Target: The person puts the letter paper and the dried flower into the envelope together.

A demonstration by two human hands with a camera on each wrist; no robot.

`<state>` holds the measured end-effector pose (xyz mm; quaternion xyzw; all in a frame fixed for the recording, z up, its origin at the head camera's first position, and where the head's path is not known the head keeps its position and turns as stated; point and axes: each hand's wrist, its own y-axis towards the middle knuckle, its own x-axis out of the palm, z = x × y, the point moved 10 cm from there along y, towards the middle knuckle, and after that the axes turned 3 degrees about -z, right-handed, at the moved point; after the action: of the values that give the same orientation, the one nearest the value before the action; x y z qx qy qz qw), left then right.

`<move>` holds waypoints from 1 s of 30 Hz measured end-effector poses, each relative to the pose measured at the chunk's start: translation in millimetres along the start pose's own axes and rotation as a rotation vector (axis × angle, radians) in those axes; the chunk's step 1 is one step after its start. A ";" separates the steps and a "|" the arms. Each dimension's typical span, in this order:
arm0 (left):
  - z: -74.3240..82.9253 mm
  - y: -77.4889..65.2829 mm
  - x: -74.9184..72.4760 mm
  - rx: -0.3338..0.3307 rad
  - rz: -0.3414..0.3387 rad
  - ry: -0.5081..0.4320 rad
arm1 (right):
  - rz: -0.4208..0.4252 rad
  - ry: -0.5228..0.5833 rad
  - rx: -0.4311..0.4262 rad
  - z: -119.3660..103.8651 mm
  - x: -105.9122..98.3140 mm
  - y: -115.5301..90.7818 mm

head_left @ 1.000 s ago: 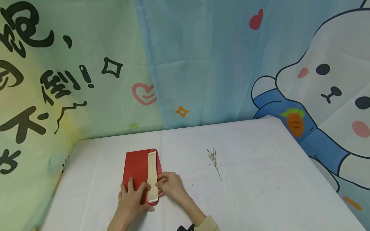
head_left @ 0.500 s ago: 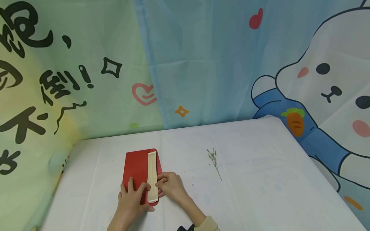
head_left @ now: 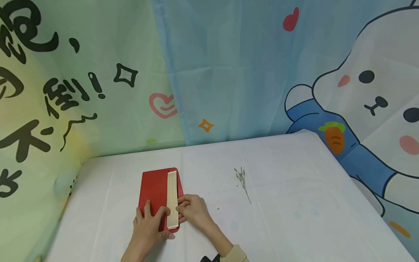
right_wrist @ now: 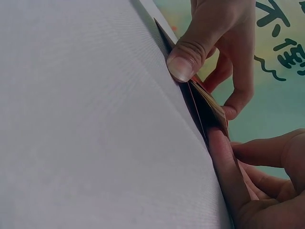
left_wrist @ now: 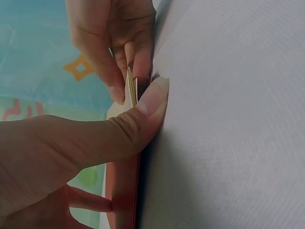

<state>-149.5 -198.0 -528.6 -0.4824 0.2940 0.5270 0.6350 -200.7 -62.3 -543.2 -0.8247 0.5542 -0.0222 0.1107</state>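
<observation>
A red folded cover [head_left: 154, 187] lies on the white table with a narrow cream stack of paper strips [head_left: 172, 200] along its right side. My left hand [head_left: 147, 229] holds the cover's near part, thumb at the near edge, index finger bent against the strips and other fingers on the red face. On the right side, my right hand [head_left: 196, 211] pinches the edge of the cover and strips. In the right wrist view, one finger [right_wrist: 224, 157] reaches into the dark fold. Thin layered edges of the strips [left_wrist: 130, 88] show in the left wrist view.
A small dried flower sprig [head_left: 241, 180] lies on the white table [head_left: 294, 207], to the right of the hands. Tiny crumbs dot the cloth nearby. A printed fabric backdrop [head_left: 229, 72] with a cartoon bear rises behind the table. A dark object [head_left: 211, 258] shows near the right sleeve.
Both hands and the cover stay in place. The head view has shifted very slightly.
</observation>
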 end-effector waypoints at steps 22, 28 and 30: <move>3.5 -3.7 -3.9 0.029 0.014 -0.014 | 0.004 -0.027 0.004 3.3 0.3 3.0; 1.3 -2.7 -1.3 0.013 0.006 -0.007 | 0.004 -0.016 0.007 3.4 1.2 2.0; 1.3 -2.6 -1.0 0.011 0.004 -0.009 | 0.006 -0.012 0.007 3.0 0.7 1.8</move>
<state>-147.6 -197.2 -526.4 -0.4760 0.2950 0.5287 0.6379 -201.6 -63.1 -546.6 -0.8227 0.5560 -0.0187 0.1169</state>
